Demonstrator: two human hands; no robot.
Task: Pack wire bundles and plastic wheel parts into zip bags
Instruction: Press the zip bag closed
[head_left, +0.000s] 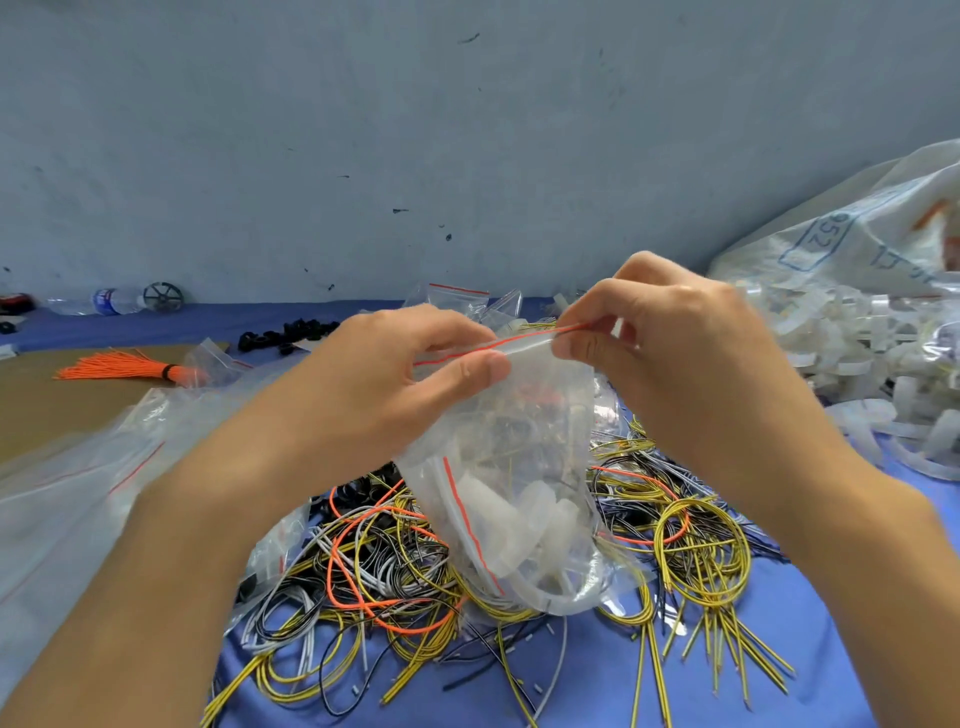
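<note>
A clear zip bag (519, 499) with a red seal line hangs in front of me, holding white plastic pieces, wires and another small bag. My left hand (395, 374) pinches the zip strip at its left half with thumb and fingers. My right hand (670, 343) pinches the same strip at its right end. Under the bag lies a heap of yellow, orange, black and white wire bundles (395, 587) on the blue table (810, 649). More yellow wire loops (701, 540) lie to the right.
White plastic ring parts (872, 364) are piled at the right beside a large printed sack (857, 228). Empty zip bags (67, 499) lie at the left. An orange wire bundle (124, 370) lies on brown cardboard. Black parts (291, 335), a bottle (104, 301) and a wheel (163, 297) sit at the back.
</note>
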